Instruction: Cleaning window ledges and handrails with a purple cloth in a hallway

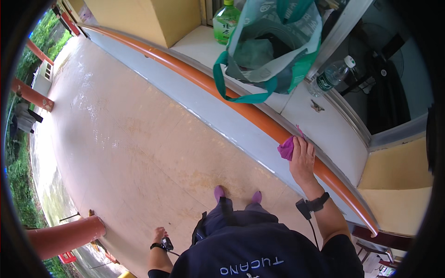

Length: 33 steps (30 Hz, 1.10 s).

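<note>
My right hand grips a bunched magenta cloth against an orange rounded rail. The rail runs along the top of a pale grey low wall, below a white sill. Part of the cloth is hidden under my fingers, and a thin pink end sticks up past them. My left hand hangs low at my side over the floor, away from the rail. It looks empty, but its fingers are small and partly hidden, so I cannot make out how far they are curled.
On the white sill stand a green shopping bag, a green-labelled drink bottle and a clear water bottle. One bag handle hangs over the rail. A small metal piece lies nearby. A red column rises at lower left.
</note>
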Each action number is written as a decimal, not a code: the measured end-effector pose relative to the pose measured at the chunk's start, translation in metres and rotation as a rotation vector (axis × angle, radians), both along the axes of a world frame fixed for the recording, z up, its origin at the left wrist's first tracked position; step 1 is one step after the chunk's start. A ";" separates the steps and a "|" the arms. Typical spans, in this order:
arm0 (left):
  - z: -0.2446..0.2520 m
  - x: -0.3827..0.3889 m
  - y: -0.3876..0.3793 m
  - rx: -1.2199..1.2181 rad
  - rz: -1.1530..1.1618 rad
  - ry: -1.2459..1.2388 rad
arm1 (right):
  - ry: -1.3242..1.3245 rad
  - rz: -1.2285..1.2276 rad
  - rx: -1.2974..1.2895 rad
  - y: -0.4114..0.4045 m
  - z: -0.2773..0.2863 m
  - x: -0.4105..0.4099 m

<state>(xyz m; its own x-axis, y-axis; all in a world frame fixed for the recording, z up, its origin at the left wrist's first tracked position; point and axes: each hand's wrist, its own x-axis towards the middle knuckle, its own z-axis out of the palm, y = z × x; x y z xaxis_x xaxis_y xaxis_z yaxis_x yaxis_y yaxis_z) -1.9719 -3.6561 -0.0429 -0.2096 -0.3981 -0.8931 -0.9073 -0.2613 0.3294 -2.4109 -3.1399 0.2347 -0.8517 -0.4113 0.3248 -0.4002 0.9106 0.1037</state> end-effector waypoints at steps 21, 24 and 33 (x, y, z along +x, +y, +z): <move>0.031 -0.034 0.018 -0.057 0.026 0.059 | 0.181 0.036 0.053 -0.320 -0.017 -0.181; 0.028 0.019 0.027 0.000 0.149 -0.007 | 0.148 0.106 -0.004 -0.308 -0.012 -0.167; 0.031 0.068 0.029 0.063 0.385 -0.092 | 0.214 -0.051 0.047 -0.291 -0.018 -0.154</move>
<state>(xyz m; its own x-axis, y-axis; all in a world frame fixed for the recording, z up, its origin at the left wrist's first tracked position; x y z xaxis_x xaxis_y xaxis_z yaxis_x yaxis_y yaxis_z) -1.9042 -3.6269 -0.0121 0.0266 -0.3762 -0.9262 -0.7641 -0.6050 0.2237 -2.5653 -3.4314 0.2162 -0.7853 -0.3884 0.4821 -0.3178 0.9212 0.2244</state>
